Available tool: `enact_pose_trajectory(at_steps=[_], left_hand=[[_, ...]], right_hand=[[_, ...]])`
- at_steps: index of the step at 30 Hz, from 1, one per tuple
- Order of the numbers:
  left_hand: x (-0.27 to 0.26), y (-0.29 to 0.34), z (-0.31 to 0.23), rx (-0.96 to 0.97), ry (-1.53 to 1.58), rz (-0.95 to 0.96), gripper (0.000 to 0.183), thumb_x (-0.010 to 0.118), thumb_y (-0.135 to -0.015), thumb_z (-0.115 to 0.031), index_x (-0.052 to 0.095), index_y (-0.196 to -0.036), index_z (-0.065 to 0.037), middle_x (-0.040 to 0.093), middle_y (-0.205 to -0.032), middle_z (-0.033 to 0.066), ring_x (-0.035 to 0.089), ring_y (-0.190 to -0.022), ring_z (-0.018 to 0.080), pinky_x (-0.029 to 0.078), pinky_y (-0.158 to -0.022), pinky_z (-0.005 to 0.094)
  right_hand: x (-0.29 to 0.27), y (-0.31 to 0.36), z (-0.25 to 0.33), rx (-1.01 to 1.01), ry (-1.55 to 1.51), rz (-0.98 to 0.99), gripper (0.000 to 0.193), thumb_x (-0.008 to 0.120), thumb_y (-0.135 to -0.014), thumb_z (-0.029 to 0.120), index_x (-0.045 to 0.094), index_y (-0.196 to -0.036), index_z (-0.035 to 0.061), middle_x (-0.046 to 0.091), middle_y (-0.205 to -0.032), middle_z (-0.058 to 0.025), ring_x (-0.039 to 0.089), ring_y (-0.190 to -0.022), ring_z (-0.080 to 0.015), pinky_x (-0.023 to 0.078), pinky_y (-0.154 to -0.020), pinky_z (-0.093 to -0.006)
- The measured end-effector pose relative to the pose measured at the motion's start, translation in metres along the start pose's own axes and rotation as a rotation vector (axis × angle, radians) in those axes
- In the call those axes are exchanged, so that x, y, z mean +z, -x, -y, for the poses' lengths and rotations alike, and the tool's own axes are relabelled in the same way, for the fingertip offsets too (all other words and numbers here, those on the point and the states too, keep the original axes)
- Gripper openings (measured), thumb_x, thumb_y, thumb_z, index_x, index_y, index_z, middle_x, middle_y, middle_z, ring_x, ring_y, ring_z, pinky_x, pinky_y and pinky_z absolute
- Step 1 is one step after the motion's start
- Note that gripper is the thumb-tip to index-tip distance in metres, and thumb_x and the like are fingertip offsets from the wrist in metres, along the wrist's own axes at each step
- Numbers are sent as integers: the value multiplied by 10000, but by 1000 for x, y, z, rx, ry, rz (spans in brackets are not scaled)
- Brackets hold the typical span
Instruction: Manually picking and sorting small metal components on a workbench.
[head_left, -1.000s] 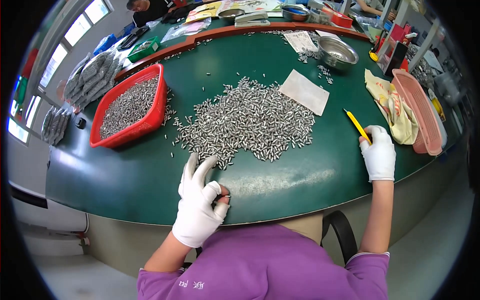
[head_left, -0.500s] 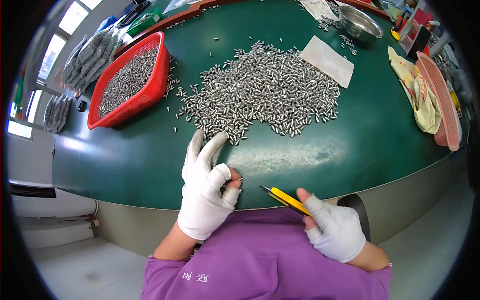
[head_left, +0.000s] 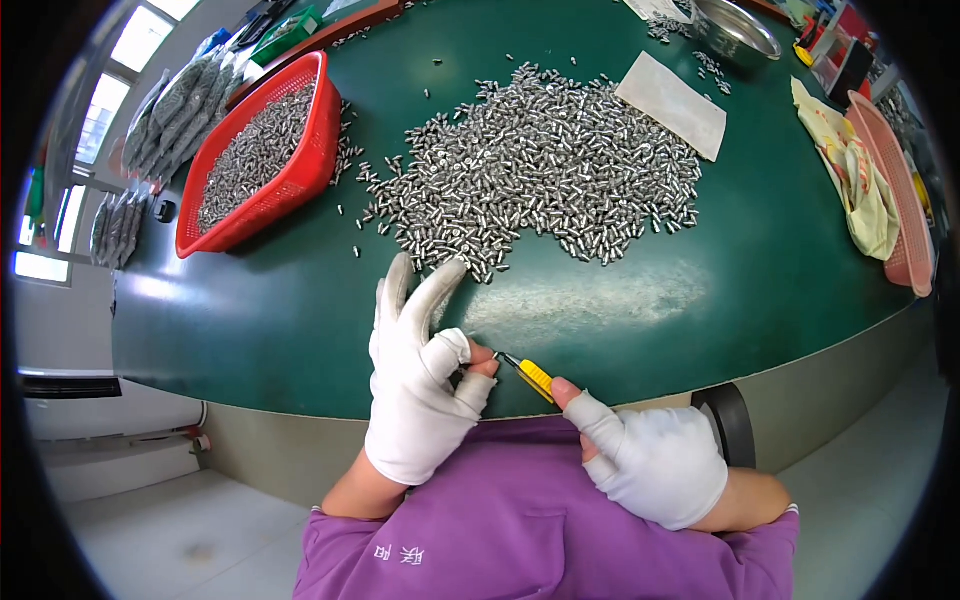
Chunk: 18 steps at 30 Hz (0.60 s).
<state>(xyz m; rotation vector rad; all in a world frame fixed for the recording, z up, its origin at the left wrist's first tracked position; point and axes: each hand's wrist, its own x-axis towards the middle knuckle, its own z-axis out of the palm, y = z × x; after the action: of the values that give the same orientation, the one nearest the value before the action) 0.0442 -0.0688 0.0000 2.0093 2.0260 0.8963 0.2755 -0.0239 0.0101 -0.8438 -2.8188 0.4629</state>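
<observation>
In white gloves with bare thumb and fingertips, both of my hands are over the near edge of the green table. My left hand [head_left: 418,400] pinches a tiny metal part [head_left: 497,355] between thumb and forefinger; its other fingers stretch toward the pile. My right hand [head_left: 655,460] grips a yellow utility knife [head_left: 537,377] with a dark pointed tip. That tip is at the small part, touching or very close. Beyond the left fingers spreads a large pile of small silver bullet-shaped metal pieces [head_left: 540,170].
A red plastic basket [head_left: 275,203] of similar pieces stands left of the pile. A pale card [head_left: 672,103] lies against its right side. At the far right are a steel bowl [head_left: 738,30], a yellowish bag [head_left: 850,185] and a pink basket [head_left: 893,215]. Filled plastic bags [head_left: 190,115] sit far left.
My right hand has moved left and slightly up, bringing the knife tip to the part in my left fingers. The left hand keeps its pinch. The whole view has shifted slightly.
</observation>
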Motion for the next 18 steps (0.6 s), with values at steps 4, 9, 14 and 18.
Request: enact_pose_trajectory(at_steps=[4, 9, 14, 18], left_hand=[[1, 0, 0, -7, -8, 7, 245, 746, -669, -2, 521, -741, -68, 500, -1404, 202, 323, -1375, 540, 451, -1007, 469], [-1, 0, -1, -25, 0, 18, 248, 739, -677, 11, 514, -747, -66, 503, -1399, 199, 320, -1379, 534, 500, -950, 444], [2, -1, 0, -36, 9, -12, 299, 771, -613, -1, 510, -742, -69, 546, -1346, 152, 398, -1293, 549, 400, -998, 554], [0, -2, 0, -21, 8, -16, 303, 772, -614, -1, 509, -747, -71, 549, -1340, 157, 405, -1287, 549, 404, -997, 555]], right_hand=[[-4, -3, 0, 7, -45, 5, 624, 660, -751, 121, 567, -1367, 142, 536, -514, -3, 517, -396, -157, 415, -398, -335], [-11, -11, -5, -4, -113, 17, 599, 657, -756, 122, 583, -1349, 152, 509, -479, -15, 522, -391, -178, 418, -394, -337], [-26, -20, -11, -13, -145, 124, 574, 646, -771, 131, 585, -1342, 153, 506, -476, -22, 530, -396, -194, 423, -391, -337], [-28, -20, -6, -38, -69, 124, 550, 634, -781, 146, 591, -1329, 146, 511, -474, -17, 529, -391, -198, 424, -390, -336]])
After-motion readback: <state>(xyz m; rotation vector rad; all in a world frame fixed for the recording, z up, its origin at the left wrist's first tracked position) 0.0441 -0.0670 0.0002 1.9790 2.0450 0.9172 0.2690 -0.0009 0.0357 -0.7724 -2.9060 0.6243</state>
